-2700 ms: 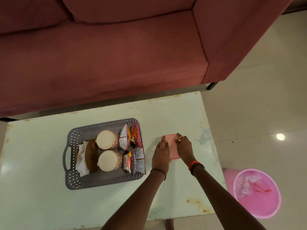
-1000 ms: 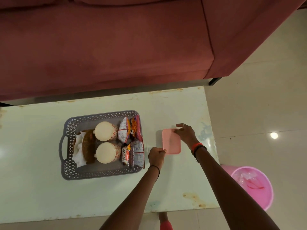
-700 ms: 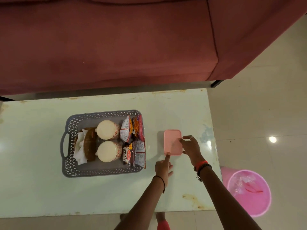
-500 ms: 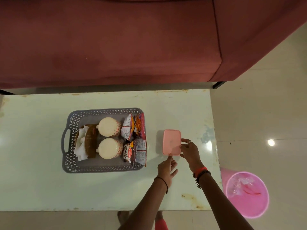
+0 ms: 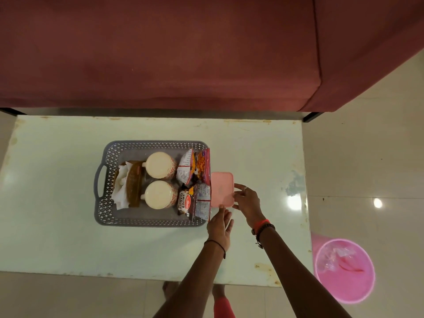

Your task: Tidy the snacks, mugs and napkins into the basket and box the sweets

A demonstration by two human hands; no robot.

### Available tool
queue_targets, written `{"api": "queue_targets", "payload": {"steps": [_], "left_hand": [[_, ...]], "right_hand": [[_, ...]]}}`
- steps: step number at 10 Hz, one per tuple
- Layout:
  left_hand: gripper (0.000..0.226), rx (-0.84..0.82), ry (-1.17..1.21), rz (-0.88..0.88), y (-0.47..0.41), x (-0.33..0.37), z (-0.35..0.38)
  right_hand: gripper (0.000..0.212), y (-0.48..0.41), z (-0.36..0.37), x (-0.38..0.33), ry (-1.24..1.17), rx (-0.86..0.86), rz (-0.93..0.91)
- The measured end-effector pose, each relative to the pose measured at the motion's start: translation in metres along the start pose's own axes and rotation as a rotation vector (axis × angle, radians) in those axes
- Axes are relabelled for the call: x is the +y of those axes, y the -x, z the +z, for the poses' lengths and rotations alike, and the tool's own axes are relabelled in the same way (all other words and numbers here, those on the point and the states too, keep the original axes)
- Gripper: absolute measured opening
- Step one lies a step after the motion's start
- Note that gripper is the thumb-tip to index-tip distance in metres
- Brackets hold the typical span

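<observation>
While the head view shows the mugs [image 5: 160, 165], napkins [image 5: 120, 191] and snack packets [image 5: 195, 166] in the basket [image 5: 107, 180], the closed pink box [image 5: 221, 189] sits on the table [image 5: 57, 203], touching the basket; the left hand [image 5: 220, 228] and right hand [image 5: 249, 203] touch its edges with fingers straight, gripping nothing; no sweets show, so they are probably boxed.

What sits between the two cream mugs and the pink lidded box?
In the head view, upright snack packets fill that stretch, inside the grey lattice basket against its right side.
</observation>
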State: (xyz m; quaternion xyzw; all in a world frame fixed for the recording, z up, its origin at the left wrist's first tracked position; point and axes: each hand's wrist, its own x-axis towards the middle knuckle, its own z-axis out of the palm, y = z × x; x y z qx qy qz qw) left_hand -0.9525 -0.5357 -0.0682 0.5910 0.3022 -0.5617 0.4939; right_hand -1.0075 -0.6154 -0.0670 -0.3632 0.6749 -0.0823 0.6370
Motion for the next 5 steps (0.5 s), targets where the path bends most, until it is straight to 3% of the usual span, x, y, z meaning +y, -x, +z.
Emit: {"api": "queue_targets", "payload": {"steps": [2, 3, 4, 5], "left_hand": [[0.038, -0.002, 0.004, 0.042, 0.002, 0.004, -0.004], [0.025, -0.019, -0.058, 0.068, 0.002, 0.004, -0.004], [0.028, 0.036, -0.315, 0.177, 0.007, -0.004, -0.01], [0.037, 0.075, -0.389, 0.276, 0.007, -0.013, -0.018]], "right_hand": [[0.043, 0.002, 0.001, 0.003, 0.003, -0.007, 0.013], [0.039, 0.004, -0.002, 0.004, 0.036, 0.013, -0.008], [0.033, 0.018, -0.003, 0.014, 0.208, 0.126, -0.098], [0.035, 0.028, -0.002, 0.026, 0.241, 0.187, -0.136]]}}
